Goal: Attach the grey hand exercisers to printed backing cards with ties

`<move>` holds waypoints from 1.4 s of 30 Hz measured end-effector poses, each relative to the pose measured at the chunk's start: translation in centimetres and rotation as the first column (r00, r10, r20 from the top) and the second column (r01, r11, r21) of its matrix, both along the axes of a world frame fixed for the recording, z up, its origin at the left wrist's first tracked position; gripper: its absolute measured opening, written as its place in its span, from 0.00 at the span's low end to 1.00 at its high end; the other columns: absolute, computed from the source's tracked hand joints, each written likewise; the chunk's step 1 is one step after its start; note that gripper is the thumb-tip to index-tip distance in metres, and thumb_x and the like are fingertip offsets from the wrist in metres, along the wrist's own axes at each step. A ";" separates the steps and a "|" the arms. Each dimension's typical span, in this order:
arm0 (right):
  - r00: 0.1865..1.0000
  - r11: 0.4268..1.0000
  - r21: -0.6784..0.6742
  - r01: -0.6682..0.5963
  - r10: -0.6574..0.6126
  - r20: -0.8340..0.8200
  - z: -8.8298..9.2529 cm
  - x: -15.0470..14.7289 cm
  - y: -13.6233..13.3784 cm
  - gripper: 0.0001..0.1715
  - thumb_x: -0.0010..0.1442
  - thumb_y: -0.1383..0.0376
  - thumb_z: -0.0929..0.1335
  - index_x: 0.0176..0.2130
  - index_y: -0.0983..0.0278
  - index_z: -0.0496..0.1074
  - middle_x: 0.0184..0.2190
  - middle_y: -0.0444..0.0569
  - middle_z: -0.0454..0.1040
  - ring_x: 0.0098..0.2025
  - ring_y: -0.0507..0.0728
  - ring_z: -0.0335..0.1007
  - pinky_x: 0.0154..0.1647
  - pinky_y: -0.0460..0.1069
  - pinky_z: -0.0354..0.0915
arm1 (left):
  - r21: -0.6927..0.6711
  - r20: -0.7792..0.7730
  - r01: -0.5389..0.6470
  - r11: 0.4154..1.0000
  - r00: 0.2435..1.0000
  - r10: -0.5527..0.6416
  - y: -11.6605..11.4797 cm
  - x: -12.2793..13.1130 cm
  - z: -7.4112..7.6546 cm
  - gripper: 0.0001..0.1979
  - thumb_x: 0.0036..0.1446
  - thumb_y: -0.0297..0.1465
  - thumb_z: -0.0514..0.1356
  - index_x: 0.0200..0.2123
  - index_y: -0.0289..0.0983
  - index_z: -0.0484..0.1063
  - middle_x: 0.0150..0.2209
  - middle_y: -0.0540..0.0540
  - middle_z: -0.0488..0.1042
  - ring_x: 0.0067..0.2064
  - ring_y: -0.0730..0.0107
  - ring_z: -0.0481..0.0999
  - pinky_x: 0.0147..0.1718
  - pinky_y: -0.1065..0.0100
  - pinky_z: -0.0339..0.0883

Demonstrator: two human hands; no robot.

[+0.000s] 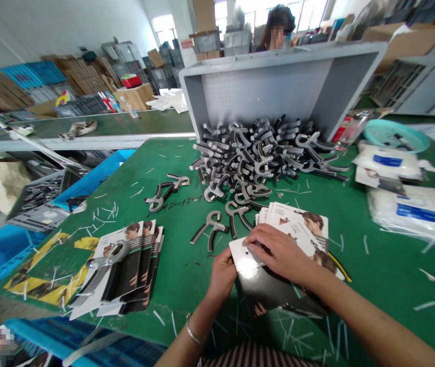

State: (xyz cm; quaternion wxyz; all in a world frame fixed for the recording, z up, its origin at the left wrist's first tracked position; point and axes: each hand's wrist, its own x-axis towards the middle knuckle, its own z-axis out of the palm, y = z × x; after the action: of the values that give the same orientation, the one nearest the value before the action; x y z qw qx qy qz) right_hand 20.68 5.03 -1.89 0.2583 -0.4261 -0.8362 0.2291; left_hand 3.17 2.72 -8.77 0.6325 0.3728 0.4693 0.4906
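A printed backing card [240, 265] with a dark lower part and small holes near its top is in front of me. My left hand [223, 272] is closed on its left edge. My right hand [278, 250] lies over the card's top, its fingers pinched together close to the holes; what they hold, if anything, is hidden. Behind that hand is a stack of similar cards [297, 219]. Just beyond the hands, two loose grey-and-black hand grip strengtheners [212, 229] [236, 216] rest on the green table. To the left, another strengthener [106, 265] sits on fanned, packed cards [151, 265].
A grey crate [263, 92] lies tipped on its side, strengtheners heaped [255, 153] at its mouth. White plastic ties litter the green table [187, 300]. Bagged white packs [412, 209] and a turquoise basin [393, 133] stand right. Blue crates [91, 178] line the left. A person [276, 30] is behind.
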 end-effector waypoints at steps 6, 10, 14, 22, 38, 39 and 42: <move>1.000 1.000 0.009 -0.008 0.008 -0.006 0.0 -0.1 0.0 0.08 0.68 0.67 0.63 0.43 0.62 0.73 0.40 0.51 0.72 0.45 0.58 0.68 0.48 0.54 0.65 | -0.003 -0.023 -0.017 1.000 1.000 0.017 0.0 0.4 0.1 0.13 0.43 0.30 0.69 0.37 0.37 0.80 0.35 0.48 0.82 0.39 0.60 0.78 0.39 0.64 0.70; 1.000 1.000 0.008 -0.003 0.004 -0.015 0.1 -0.1 0.0 0.09 0.68 0.67 0.63 0.42 0.61 0.73 0.40 0.51 0.72 0.45 0.58 0.68 0.48 0.53 0.65 | -0.002 -0.013 0.009 1.000 1.000 -0.009 0.1 0.1 0.3 0.14 0.44 0.29 0.69 0.38 0.37 0.81 0.35 0.48 0.82 0.38 0.61 0.78 0.38 0.65 0.70; 1.000 1.000 0.012 -0.023 0.023 -0.016 0.2 0.0 0.0 0.09 0.68 0.67 0.63 0.44 0.61 0.73 0.40 0.51 0.72 0.46 0.58 0.68 0.48 0.53 0.65 | 0.003 0.006 0.008 1.000 1.000 -0.008 0.0 -0.3 0.2 0.15 0.45 0.28 0.68 0.40 0.38 0.81 0.38 0.48 0.82 0.40 0.62 0.78 0.41 0.66 0.70; 1.000 1.000 -0.009 -0.019 0.019 -0.014 0.2 -0.1 0.0 0.09 0.69 0.67 0.63 0.44 0.62 0.72 0.40 0.51 0.72 0.45 0.58 0.68 0.48 0.53 0.64 | -0.016 0.029 0.056 0.998 0.998 -0.055 0.4 -0.1 -0.4 0.15 0.44 0.26 0.69 0.40 0.36 0.81 0.36 0.47 0.82 0.38 0.61 0.79 0.41 0.63 0.72; 0.992 0.999 -0.016 -0.042 0.039 -0.122 0.0 0.4 -0.4 0.09 0.70 0.65 0.62 0.46 0.62 0.71 0.41 0.50 0.73 0.44 0.56 0.69 0.47 0.52 0.63 | 0.005 0.030 -0.027 1.000 0.999 0.027 -0.5 -0.2 0.5 0.14 0.44 0.28 0.70 0.37 0.36 0.80 0.34 0.48 0.82 0.38 0.60 0.80 0.41 0.63 0.72; 0.993 0.999 -0.017 -0.043 0.041 -0.112 0.0 0.4 -0.4 0.09 0.70 0.65 0.62 0.46 0.62 0.71 0.41 0.50 0.73 0.45 0.57 0.69 0.47 0.52 0.63 | 0.001 0.051 -0.032 1.000 0.998 0.031 -0.5 -0.2 0.5 0.14 0.43 0.28 0.71 0.37 0.36 0.80 0.34 0.48 0.82 0.39 0.60 0.80 0.41 0.64 0.72; 0.996 0.999 -0.012 -0.044 0.043 -0.080 0.1 0.4 -0.4 0.10 0.71 0.64 0.61 0.46 0.62 0.70 0.42 0.50 0.73 0.45 0.57 0.68 0.48 0.52 0.63 | -0.002 0.149 -0.054 0.999 0.987 0.053 -0.4 -0.2 0.3 0.15 0.43 0.26 0.71 0.37 0.36 0.77 0.35 0.48 0.81 0.39 0.63 0.79 0.40 0.67 0.71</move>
State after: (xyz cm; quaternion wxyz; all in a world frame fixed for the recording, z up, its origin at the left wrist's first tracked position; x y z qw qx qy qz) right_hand 21.08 4.59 -1.79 0.2835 -0.4001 -0.8328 0.2571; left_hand 3.00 2.30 -8.49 0.6520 0.3231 0.4299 0.5344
